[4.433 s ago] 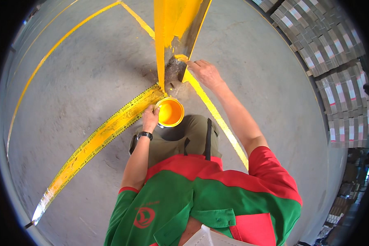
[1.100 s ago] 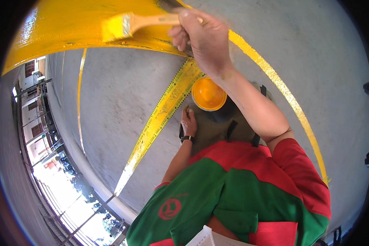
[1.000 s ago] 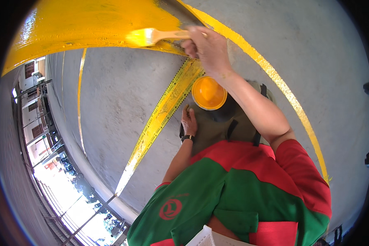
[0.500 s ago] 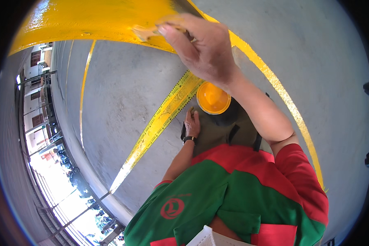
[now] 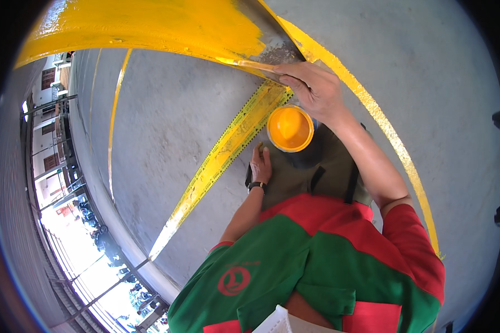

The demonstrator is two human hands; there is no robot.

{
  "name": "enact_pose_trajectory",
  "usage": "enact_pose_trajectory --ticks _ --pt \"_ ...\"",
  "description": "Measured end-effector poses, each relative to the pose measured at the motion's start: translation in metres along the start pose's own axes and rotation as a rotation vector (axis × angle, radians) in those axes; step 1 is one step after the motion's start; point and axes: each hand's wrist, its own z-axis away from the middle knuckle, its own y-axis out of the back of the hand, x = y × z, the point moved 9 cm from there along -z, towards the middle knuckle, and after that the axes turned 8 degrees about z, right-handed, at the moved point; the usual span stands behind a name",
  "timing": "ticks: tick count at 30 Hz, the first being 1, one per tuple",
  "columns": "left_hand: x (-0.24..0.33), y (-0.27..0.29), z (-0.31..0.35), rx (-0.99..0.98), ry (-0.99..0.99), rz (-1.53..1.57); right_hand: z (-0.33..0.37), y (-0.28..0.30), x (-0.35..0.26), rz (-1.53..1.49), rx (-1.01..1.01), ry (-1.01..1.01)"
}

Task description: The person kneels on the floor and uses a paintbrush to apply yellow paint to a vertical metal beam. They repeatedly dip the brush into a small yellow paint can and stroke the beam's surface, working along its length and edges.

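Note:
My right hand (image 5: 314,91) grips a paintbrush (image 5: 255,65) with a light-coloured handle. Its bristle end, coated in yellow, lies against the lower edge of a large curved panel (image 5: 150,28). Wet-looking yellow paint covers most of that panel, while a bare grey patch (image 5: 280,44) shows at its right end. Below my right hand is a round can (image 5: 290,150) holding yellow-orange paint, close in front of my body. My left hand (image 5: 260,166) rests on my leg (image 5: 286,175) left of the can, its fingers extended and apart.
A yellow floor strip (image 5: 216,152) with patterned edges runs down to the left across the grey floor (image 5: 161,111). Another yellow line (image 5: 372,114) curves along the right. Beyond a railing at the far left, a bright outdoor area and a building (image 5: 47,139) show.
My right hand has come down and to the right with the paintbrush, from the panel's face to its lower edge. The bare grey patch is now more exposed. My left hand stays put.

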Motion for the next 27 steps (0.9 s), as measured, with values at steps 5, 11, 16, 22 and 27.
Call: enact_pose_trajectory --ticks 5,11,16,22,27 --pt "0.008 -0.001 -0.002 0.001 -0.059 0.024 -0.009 -0.010 -0.009 -0.061 0.062 0.180" --pt "0.006 -0.001 -0.002 -0.004 -0.019 0.016 0.017 -0.019 -0.003 0.105 -0.186 0.244" --pt "0.004 -0.001 -0.002 -0.021 0.018 0.009 -0.011 -0.010 -0.020 -0.006 0.013 0.306" --pt "0.005 0.000 -0.001 -0.007 -0.024 0.002 -0.024 -0.026 -0.040 -0.064 -0.097 0.373" --pt "-0.006 -0.002 -0.003 -0.025 0.031 -0.008 -0.032 0.001 -0.044 -0.054 0.043 0.325"
